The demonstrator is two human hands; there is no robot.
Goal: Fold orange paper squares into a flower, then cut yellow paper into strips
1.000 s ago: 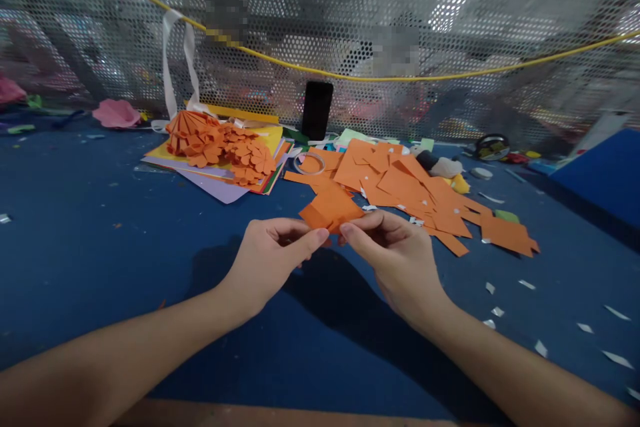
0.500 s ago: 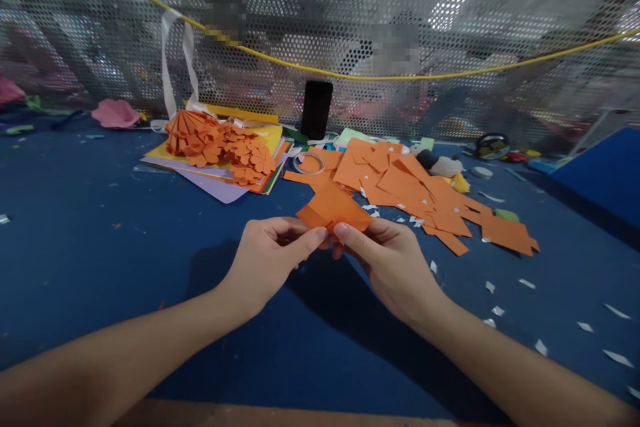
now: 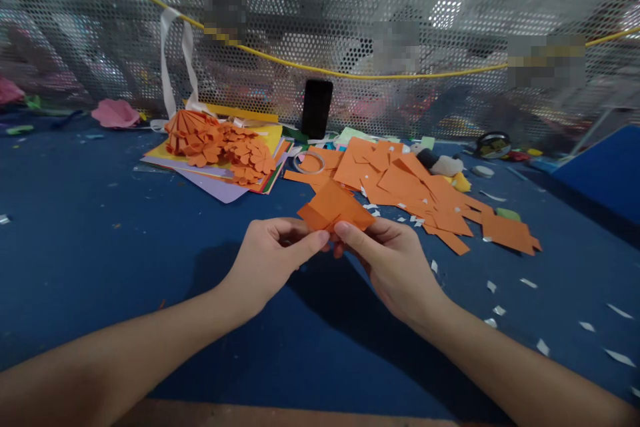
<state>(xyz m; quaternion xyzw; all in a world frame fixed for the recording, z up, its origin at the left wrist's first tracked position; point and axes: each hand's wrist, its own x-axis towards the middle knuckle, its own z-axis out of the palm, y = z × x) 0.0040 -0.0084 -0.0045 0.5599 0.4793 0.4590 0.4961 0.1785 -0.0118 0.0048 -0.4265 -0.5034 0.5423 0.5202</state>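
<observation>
Left hand [image 3: 273,260] and right hand [image 3: 395,263], head view: both are pinched on one orange paper [image 3: 336,208], thumb against fingertips, with the two thumbs almost meeting at its near edge. The paper is held just above the blue table [image 3: 100,227] at centre frame. It is plain, angular and folded into overlapping layers, with a corner pointing away from the person. Behind it to the right, loose orange pieces [image 3: 415,187] lie overlapping on the table. Further left, folded orange shapes [image 3: 220,143] rest on a stack of coloured sheets [image 3: 215,185]. A tape ring [image 3: 309,163] lies between stack and pieces. A dark phone [image 3: 317,109] stands against the mesh screen [image 3: 100,47]. White scraps [image 3: 540,347] dot the table at right.
</observation>
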